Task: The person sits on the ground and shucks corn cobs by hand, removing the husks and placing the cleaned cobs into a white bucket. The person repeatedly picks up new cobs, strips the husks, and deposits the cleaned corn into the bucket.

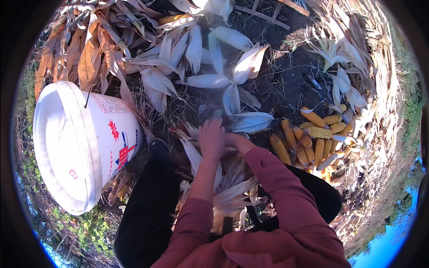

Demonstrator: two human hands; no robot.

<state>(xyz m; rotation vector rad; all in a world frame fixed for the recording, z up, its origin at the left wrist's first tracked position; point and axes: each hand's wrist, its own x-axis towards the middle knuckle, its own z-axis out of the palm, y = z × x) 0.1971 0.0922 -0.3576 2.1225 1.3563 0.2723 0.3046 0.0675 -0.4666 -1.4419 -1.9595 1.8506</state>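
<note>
My left hand (211, 139) is slightly blurred, its fingers closed over a pale corn husk (217, 114) whose tip shows just past them. Close against it is my right hand (230, 139); its fingers are mostly hidden, so its grip cannot be told. Whether an ear sits inside the husk is also hidden. Loose dry husks (234, 182) hang and lie below my wrists, between my knees. Just beyond my hands, several corn ears in pale husks (207, 81) lie on the dark soil. Bare yellow corn ears (318, 132) form a pile to the right.
A white plastic bucket (117, 134) with red and blue print lies tipped at left, bottom towards my foot. Dry corn stalks (90, 50) are heaped at upper left. More stalks and husks (378, 100) bank up along the right. Wooden pieces (264, 15) lie at the top.
</note>
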